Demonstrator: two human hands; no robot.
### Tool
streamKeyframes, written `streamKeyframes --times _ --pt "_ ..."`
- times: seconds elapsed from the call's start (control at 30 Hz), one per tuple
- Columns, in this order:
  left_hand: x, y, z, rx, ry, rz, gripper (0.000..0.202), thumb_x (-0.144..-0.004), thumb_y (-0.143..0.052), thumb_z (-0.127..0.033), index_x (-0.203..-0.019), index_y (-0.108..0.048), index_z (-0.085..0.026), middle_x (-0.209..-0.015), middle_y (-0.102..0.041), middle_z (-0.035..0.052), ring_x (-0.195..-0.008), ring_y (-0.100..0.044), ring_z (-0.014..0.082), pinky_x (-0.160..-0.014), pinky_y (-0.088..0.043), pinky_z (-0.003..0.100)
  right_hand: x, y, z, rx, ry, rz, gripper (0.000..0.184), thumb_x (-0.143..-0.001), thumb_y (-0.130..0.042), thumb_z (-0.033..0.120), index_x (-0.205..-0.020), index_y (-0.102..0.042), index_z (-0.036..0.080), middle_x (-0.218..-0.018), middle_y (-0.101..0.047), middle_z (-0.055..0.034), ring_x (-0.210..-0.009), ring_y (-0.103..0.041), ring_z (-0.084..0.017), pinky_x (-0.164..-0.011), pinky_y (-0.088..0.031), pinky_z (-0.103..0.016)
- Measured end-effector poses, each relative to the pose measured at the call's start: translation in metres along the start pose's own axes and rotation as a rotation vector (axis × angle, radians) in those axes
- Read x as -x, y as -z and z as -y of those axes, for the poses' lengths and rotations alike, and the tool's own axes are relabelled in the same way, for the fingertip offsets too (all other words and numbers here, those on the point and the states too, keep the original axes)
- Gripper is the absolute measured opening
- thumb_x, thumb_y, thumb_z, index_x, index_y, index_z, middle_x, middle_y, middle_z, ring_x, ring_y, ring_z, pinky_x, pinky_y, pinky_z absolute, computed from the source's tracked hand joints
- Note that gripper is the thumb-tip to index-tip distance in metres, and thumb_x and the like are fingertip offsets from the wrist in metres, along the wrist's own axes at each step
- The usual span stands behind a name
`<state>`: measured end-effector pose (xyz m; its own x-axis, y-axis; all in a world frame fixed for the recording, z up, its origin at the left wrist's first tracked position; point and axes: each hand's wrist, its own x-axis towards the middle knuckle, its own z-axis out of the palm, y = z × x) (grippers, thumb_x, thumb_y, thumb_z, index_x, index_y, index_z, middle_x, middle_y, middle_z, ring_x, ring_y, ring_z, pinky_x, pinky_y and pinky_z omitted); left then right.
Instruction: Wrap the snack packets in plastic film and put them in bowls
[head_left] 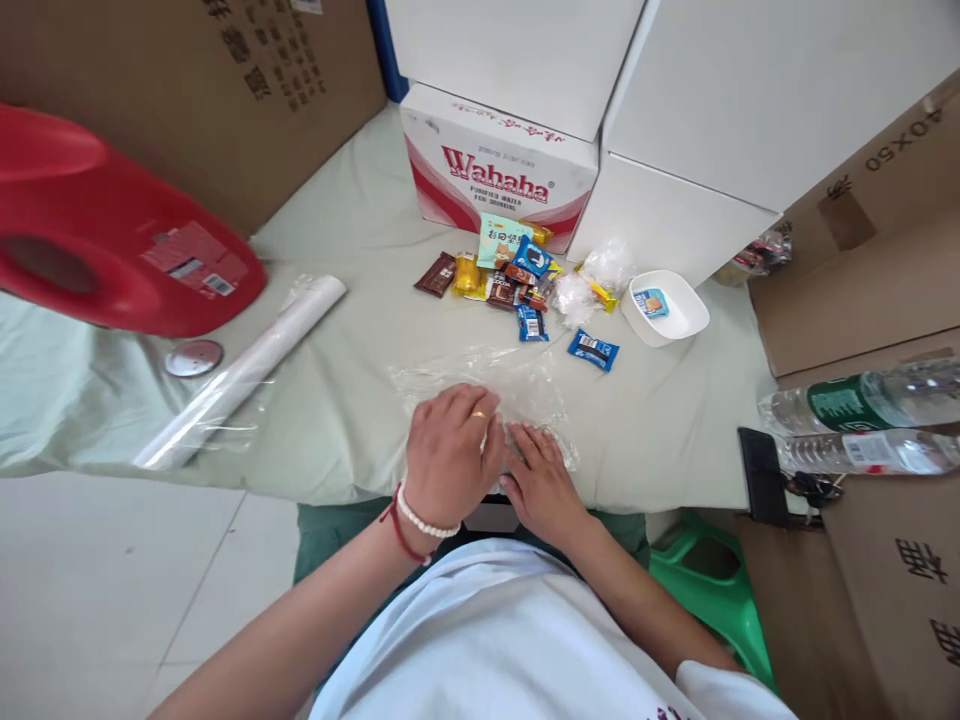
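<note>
My left hand [450,450], with a ring and bead bracelets at the wrist, lies with fingers curled on a clear plastic bag [517,385] spread on the pale green cloth. My right hand [541,482] rests beside it with fingers stretched flat on the same bag. Both hands press the bag's near edge. Beyond the bag lies a pile of wrapped snacks [504,275], with one blue packet [593,349] apart from it. A white bowl [666,308] at the right holds one small packet.
A roll of plastic bags [240,372] and a round metal lid [193,357] lie at the left by a red jug [97,240]. A Wahaha carton [495,175] and white boxes stand behind. Water bottles [862,425] lie at the right, a green stool [712,585] below.
</note>
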<state>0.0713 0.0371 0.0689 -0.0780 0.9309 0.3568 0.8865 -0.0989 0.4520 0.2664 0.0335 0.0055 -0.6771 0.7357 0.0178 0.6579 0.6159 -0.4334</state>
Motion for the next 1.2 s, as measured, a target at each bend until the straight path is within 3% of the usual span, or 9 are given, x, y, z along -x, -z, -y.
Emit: streamKeyframes --times 0.2,0.33,0.43,0.53,0.73,0.9,1.0,1.1,1.2 --pt "0.025 -0.039 0.060 -0.153 0.161 0.151 0.057 -0.105 -0.036 -0.042 -0.156 -0.048 -0.019 -0.166 -0.040 0.0222 -0.152 -0.041 0.0412 -0.122 -0.014 0.074 0.022 0.020 -0.001 -0.139 0.083 0.171 0.051 -0.099 -0.064 0.030 -0.148 -0.060 0.020 -0.170 -0.037 -0.0143 -0.159 -0.030 -0.031 -0.128 -0.031 -0.058" --pt "0.024 -0.039 0.083 -0.178 0.103 0.213 0.062 -0.105 -0.032 -0.044 -0.163 -0.037 -0.024 -0.171 -0.032 0.0171 -0.156 -0.035 0.0370 -0.124 -0.004 0.074 0.026 0.061 -0.033 -0.434 0.161 0.199 0.028 -0.104 -0.056 0.035 -0.125 -0.075 0.030 -0.143 -0.067 -0.0064 -0.136 -0.059 -0.022 -0.114 -0.050 -0.044" --pt "0.024 -0.038 0.081 -0.204 0.102 0.229 0.063 -0.105 -0.031 -0.043 -0.164 -0.035 -0.023 -0.171 -0.032 0.0182 -0.157 -0.034 0.0368 -0.124 -0.003 0.075 -0.005 0.087 -0.081 -0.324 -0.064 -0.118 0.032 -0.105 -0.048 0.033 -0.122 -0.075 0.032 -0.123 -0.074 -0.0077 -0.118 -0.066 -0.025 -0.106 -0.053 -0.049" --pt "0.023 -0.039 0.080 -0.202 0.091 0.228 0.063 -0.106 -0.031 -0.044 -0.164 -0.035 -0.022 -0.171 -0.032 0.0183 -0.157 -0.034 0.0371 -0.124 -0.005 0.076 -0.056 0.098 -0.131 -0.030 -0.258 -0.328 0.039 -0.099 -0.052 0.034 -0.133 -0.070 0.023 -0.132 -0.069 -0.0148 -0.125 -0.057 -0.034 -0.112 -0.045 -0.057" --pt "0.024 -0.040 0.082 -0.173 0.090 0.206 0.061 -0.106 -0.034 -0.044 -0.163 -0.037 -0.023 -0.171 -0.033 0.0169 -0.156 -0.035 0.0355 -0.125 -0.003 0.073 -0.118 0.095 -0.174 0.194 -0.342 -0.096 0.059 -0.093 -0.064 0.039 -0.145 -0.061 0.014 -0.141 -0.060 -0.0203 -0.125 -0.052 -0.038 -0.110 -0.044 -0.051" --pt "0.026 -0.041 0.084 -0.167 0.085 0.197 0.063 -0.106 -0.036 -0.047 -0.163 -0.037 -0.022 -0.171 -0.031 0.0170 -0.157 -0.035 0.0354 -0.126 -0.001 0.073 -0.111 0.108 -0.175 0.244 -0.374 -0.030 0.049 -0.092 -0.063 0.033 -0.138 -0.068 0.015 -0.126 -0.067 -0.0179 -0.111 -0.059 -0.034 -0.102 -0.048 -0.045" --pt "0.027 -0.041 0.084 -0.161 0.084 0.200 0.063 -0.105 -0.039 -0.048 -0.163 -0.037 -0.023 -0.171 -0.031 0.0167 -0.157 -0.034 0.0354 -0.126 0.000 0.073 -0.098 0.116 -0.159 0.182 -0.448 -0.175 0.046 -0.091 -0.064 0.035 -0.132 -0.070 0.015 -0.117 -0.069 -0.0172 -0.108 -0.061 -0.034 -0.098 -0.049 -0.046" --pt "0.026 -0.039 0.083 -0.156 0.083 0.208 0.064 -0.105 -0.038 -0.047 -0.163 -0.037 -0.022 -0.171 -0.031 0.0172 -0.157 -0.034 0.0359 -0.125 -0.001 0.073 -0.086 0.110 -0.118 0.017 -0.369 -0.395 0.048 -0.093 -0.064 0.041 -0.135 -0.066 0.019 -0.123 -0.067 -0.0158 -0.113 -0.062 -0.032 -0.101 -0.050 -0.047" --pt "0.025 -0.038 0.083 -0.167 0.087 0.220 0.061 -0.107 -0.032 -0.043 -0.163 -0.038 -0.021 -0.171 -0.033 0.0167 -0.157 -0.035 0.0356 -0.125 -0.004 0.074 -0.080 0.082 -0.063 -0.134 -0.092 -0.307 0.043 -0.097 -0.064 0.040 -0.138 -0.064 0.026 -0.127 -0.067 -0.0127 -0.118 -0.061 -0.029 -0.103 -0.050 -0.046"
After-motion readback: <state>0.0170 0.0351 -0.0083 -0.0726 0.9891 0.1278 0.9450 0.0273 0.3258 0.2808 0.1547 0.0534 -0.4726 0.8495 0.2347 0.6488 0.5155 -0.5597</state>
